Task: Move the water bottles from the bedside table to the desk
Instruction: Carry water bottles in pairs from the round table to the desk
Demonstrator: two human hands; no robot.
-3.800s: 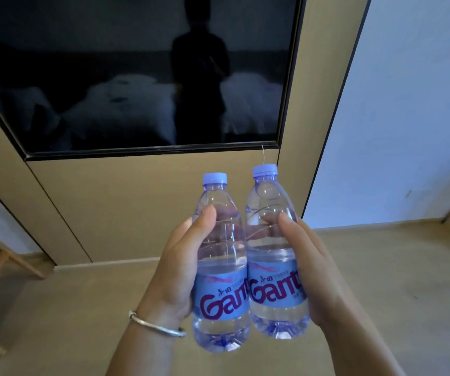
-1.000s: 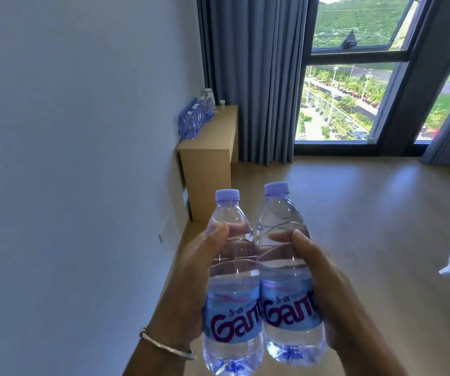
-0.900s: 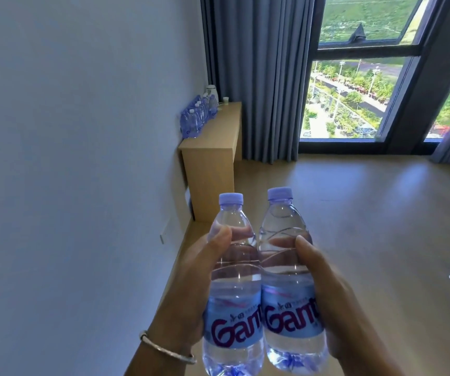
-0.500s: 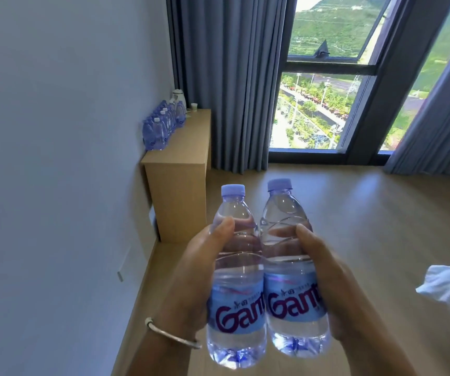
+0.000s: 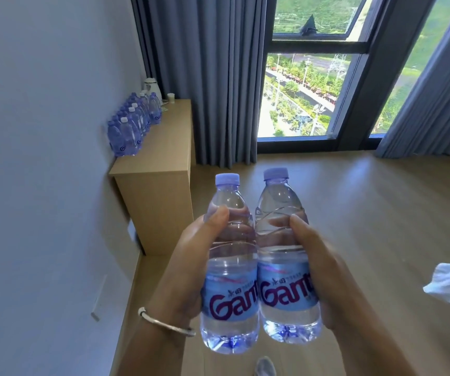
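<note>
Desk top point(image 5: 164, 147): the near end and the right-hand strip of the wooden surface are bare.
Desk back edge: a double row of water bottles point(image 5: 133, 123) stands against the wall point(image 5: 42, 131), running from near the front end towards the far end.
Desk far end: a white kettle point(image 5: 152, 88) and a small cup point(image 5: 171, 97) sit behind the row.
Beyond the desk: grey curtain point(image 5: 205, 77) hangs just past its far end.
Approach: open wooden floor point(image 5: 367, 213) right of the desk.
</note>
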